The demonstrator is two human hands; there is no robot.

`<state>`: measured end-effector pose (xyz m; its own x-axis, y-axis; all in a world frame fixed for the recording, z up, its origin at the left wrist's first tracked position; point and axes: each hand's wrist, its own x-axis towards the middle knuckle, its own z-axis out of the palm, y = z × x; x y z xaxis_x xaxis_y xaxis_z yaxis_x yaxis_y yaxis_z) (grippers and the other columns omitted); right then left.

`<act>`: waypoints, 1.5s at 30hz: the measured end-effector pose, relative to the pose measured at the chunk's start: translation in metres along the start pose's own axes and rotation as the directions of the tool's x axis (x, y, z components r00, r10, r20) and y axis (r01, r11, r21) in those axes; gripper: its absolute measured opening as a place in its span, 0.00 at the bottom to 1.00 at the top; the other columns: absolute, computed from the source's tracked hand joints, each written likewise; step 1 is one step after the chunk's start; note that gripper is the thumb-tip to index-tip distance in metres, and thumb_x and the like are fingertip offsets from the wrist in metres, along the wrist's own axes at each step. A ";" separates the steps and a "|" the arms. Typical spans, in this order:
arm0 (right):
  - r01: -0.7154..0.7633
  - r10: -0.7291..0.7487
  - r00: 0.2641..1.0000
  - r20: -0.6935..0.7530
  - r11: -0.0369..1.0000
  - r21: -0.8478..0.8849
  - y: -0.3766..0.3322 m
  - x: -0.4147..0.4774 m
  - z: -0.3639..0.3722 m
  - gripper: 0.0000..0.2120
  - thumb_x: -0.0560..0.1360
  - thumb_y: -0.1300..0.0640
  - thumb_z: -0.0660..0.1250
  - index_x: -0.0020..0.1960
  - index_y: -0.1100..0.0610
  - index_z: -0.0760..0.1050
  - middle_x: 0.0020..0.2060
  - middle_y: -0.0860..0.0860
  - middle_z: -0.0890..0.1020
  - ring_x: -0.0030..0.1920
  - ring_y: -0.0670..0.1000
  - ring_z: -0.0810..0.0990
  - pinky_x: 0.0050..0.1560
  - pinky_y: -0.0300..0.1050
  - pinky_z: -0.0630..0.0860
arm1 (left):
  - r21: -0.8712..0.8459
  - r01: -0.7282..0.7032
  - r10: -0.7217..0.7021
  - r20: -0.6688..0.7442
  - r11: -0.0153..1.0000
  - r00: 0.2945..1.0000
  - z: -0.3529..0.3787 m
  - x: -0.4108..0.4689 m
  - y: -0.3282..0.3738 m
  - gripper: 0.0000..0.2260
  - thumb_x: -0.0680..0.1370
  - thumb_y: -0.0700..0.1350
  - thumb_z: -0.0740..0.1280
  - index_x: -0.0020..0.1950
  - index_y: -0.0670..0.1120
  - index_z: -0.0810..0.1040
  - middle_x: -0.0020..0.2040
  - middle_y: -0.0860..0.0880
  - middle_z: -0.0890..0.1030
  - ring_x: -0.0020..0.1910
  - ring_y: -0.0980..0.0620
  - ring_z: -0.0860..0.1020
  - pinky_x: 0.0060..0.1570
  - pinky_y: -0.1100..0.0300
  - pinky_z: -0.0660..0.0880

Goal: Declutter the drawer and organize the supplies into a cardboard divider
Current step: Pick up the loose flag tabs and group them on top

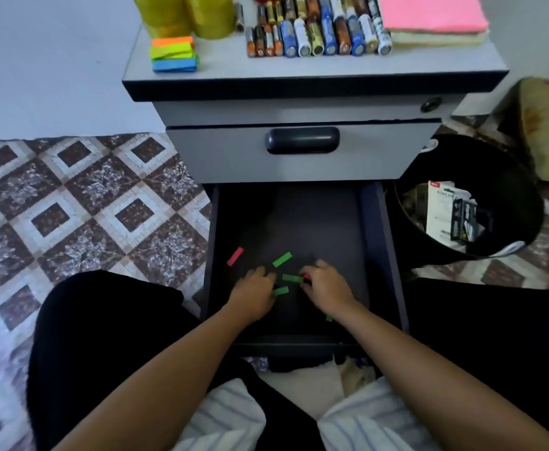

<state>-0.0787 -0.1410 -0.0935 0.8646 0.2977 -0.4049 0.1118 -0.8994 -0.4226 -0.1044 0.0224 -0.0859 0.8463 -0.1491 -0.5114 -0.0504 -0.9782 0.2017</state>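
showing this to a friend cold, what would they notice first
Probably the crowded rows of batteries on the cabinet top, bright against the grey. Then the left hand and right hand down in the dark open drawer, among scattered green strips and a pink strip.

Red slip lay mostly hidden behind right hand. Top edge cut tape rolls and pink pad. Labels on batteries were blurred.

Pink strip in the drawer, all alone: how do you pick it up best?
Pinch the pink strip by its near short end, coming from above with the left hand, which is closest. It lies flat on the drawer floor, so a fingernail probably has to lift that end first.
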 end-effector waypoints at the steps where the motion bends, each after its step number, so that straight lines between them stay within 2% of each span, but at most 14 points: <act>1: 0.031 -0.031 0.999 -0.014 0.998 -0.053 -0.003 0.005 0.005 0.16 0.78 0.56 0.61 0.65 0.54 0.72 0.58 0.55 0.72 0.60 0.56 0.72 0.58 0.48 0.72 | 0.037 -0.032 0.033 -0.020 0.999 0.999 0.003 0.001 0.001 0.15 0.79 0.46 0.60 0.64 0.42 0.69 0.62 0.42 0.70 0.62 0.42 0.69 0.58 0.49 0.71; 7: 0.056 -0.066 0.997 -0.031 0.966 -0.251 -0.011 0.021 0.026 0.13 0.76 0.62 0.61 0.60 0.59 0.72 0.59 0.56 0.70 0.59 0.57 0.69 0.57 0.49 0.68 | 0.117 -0.056 0.063 -0.058 0.991 0.996 0.012 0.007 0.001 0.14 0.79 0.42 0.58 0.63 0.41 0.70 0.63 0.42 0.70 0.62 0.44 0.69 0.58 0.52 0.69; 12: -0.037 0.037 0.999 -0.006 0.999 0.026 -0.004 0.026 0.022 0.07 0.76 0.64 0.60 0.52 0.60 0.75 0.54 0.57 0.76 0.55 0.57 0.74 0.51 0.45 0.71 | 0.091 -0.064 0.065 -0.004 0.994 0.998 0.015 0.013 0.001 0.12 0.78 0.39 0.58 0.61 0.40 0.71 0.62 0.42 0.70 0.62 0.43 0.69 0.58 0.51 0.68; 17: 0.015 -0.029 0.997 0.066 0.980 0.197 0.025 0.018 -0.003 0.04 0.74 0.63 0.66 0.47 0.56 0.74 0.45 0.52 0.81 0.45 0.52 0.79 0.45 0.44 0.74 | 0.010 -0.064 0.064 0.008 0.998 0.998 -0.002 0.024 0.000 0.08 0.78 0.41 0.58 0.55 0.44 0.73 0.59 0.44 0.77 0.59 0.44 0.74 0.59 0.50 0.66; 21: 0.221 -0.224 0.935 0.277 0.974 0.039 0.049 0.008 -0.022 0.11 0.73 0.62 0.67 0.55 0.56 0.77 0.48 0.53 0.82 0.47 0.53 0.80 0.49 0.46 0.76 | -0.095 -0.052 0.043 -0.097 0.994 0.994 -0.028 0.045 0.002 0.08 0.77 0.44 0.61 0.54 0.47 0.76 0.55 0.48 0.80 0.58 0.47 0.76 0.59 0.54 0.67; 25: 0.421 -0.286 0.822 0.492 0.888 -0.188 0.055 0.001 -0.021 0.14 0.75 0.59 0.61 0.59 0.52 0.77 0.54 0.55 0.81 0.53 0.57 0.79 0.53 0.48 0.75 | -0.148 -0.029 0.022 -0.048 0.989 0.999 -0.035 0.064 0.008 0.08 0.77 0.43 0.63 0.54 0.47 0.78 0.56 0.49 0.79 0.58 0.48 0.76 0.61 0.53 0.69; 29: 0.568 -0.372 0.781 0.501 0.756 -0.325 0.059 0.000 -0.015 0.13 0.78 0.57 0.58 0.62 0.51 0.73 0.58 0.55 0.78 0.57 0.57 0.77 0.53 0.49 0.73 | -0.217 0.028 -0.035 -0.026 0.976 0.999 -0.019 0.074 0.011 0.08 0.75 0.40 0.63 0.52 0.45 0.78 0.56 0.45 0.77 0.56 0.45 0.76 0.57 0.53 0.73; 35: 0.641 -0.451 0.765 0.460 0.601 -0.477 0.063 -0.006 -0.014 0.15 0.80 0.59 0.56 0.65 0.56 0.72 0.65 0.55 0.72 0.63 0.58 0.69 0.60 0.50 0.67 | -0.267 0.177 -0.197 -0.047 0.947 0.979 -0.006 0.071 0.018 0.13 0.77 0.41 0.62 0.61 0.42 0.73 0.62 0.43 0.69 0.59 0.43 0.72 0.61 0.47 0.70; 37: 0.638 -0.459 0.768 0.447 0.616 -0.462 0.062 -0.009 -0.014 0.13 0.77 0.58 0.62 0.61 0.55 0.76 0.61 0.54 0.74 0.60 0.58 0.72 0.56 0.49 0.69 | -0.235 0.214 -0.237 -0.077 0.948 0.968 -0.003 0.069 0.020 0.14 0.77 0.42 0.62 0.62 0.43 0.73 0.62 0.43 0.68 0.61 0.42 0.71 0.61 0.46 0.69; 39: 0.627 -0.503 0.779 0.375 0.619 -0.473 0.062 -0.011 -0.013 0.11 0.63 0.53 0.77 0.45 0.50 0.82 0.45 0.48 0.81 0.45 0.52 0.79 0.42 0.42 0.74 | -0.213 0.246 -0.273 -0.107 0.945 0.956 -0.001 0.068 0.023 0.14 0.77 0.43 0.62 0.62 0.44 0.73 0.62 0.43 0.69 0.63 0.42 0.69 0.60 0.47 0.68; 40: 0.619 -0.512 0.785 0.348 0.632 -0.467 0.059 -0.014 -0.014 0.13 0.56 0.52 0.80 0.38 0.49 0.82 0.38 0.46 0.81 0.39 0.50 0.80 0.36 0.38 0.73 | -0.208 0.254 -0.282 -0.118 0.944 0.952 0.000 0.067 0.025 0.13 0.77 0.42 0.61 0.62 0.43 0.73 0.62 0.42 0.70 0.63 0.42 0.69 0.60 0.47 0.67; 41: 0.602 -0.517 0.797 0.311 0.647 -0.468 0.059 -0.015 -0.012 0.13 0.55 0.52 0.81 0.37 0.49 0.81 0.36 0.45 0.81 0.38 0.49 0.80 0.35 0.37 0.73 | -0.209 0.254 -0.283 -0.124 0.944 0.951 0.001 0.066 0.027 0.13 0.77 0.41 0.61 0.61 0.43 0.73 0.61 0.42 0.71 0.63 0.42 0.69 0.60 0.48 0.67; 44: 0.510 -0.401 0.853 0.333 0.775 -0.373 0.057 -0.019 -0.009 0.11 0.76 0.59 0.63 0.57 0.57 0.76 0.55 0.54 0.78 0.57 0.56 0.74 0.53 0.46 0.71 | -0.251 0.247 -0.285 -0.127 0.936 0.950 0.005 0.062 0.031 0.12 0.77 0.38 0.59 0.60 0.42 0.71 0.59 0.42 0.74 0.60 0.42 0.72 0.59 0.49 0.66; 45: 0.434 -0.351 0.886 0.303 0.858 -0.275 0.056 -0.019 -0.009 0.11 0.78 0.59 0.60 0.58 0.58 0.75 0.56 0.55 0.77 0.57 0.56 0.73 0.55 0.47 0.69 | -0.263 0.246 -0.286 -0.127 0.933 0.950 0.006 0.060 0.031 0.11 0.77 0.38 0.58 0.59 0.42 0.71 0.58 0.41 0.75 0.59 0.42 0.73 0.59 0.50 0.66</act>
<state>-0.0846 -0.2001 -0.1025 0.5786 0.6762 -0.4560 0.6053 -0.7307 -0.3157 -0.0582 -0.0178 -0.1150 0.8855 0.1569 -0.4373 0.3006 -0.9112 0.2818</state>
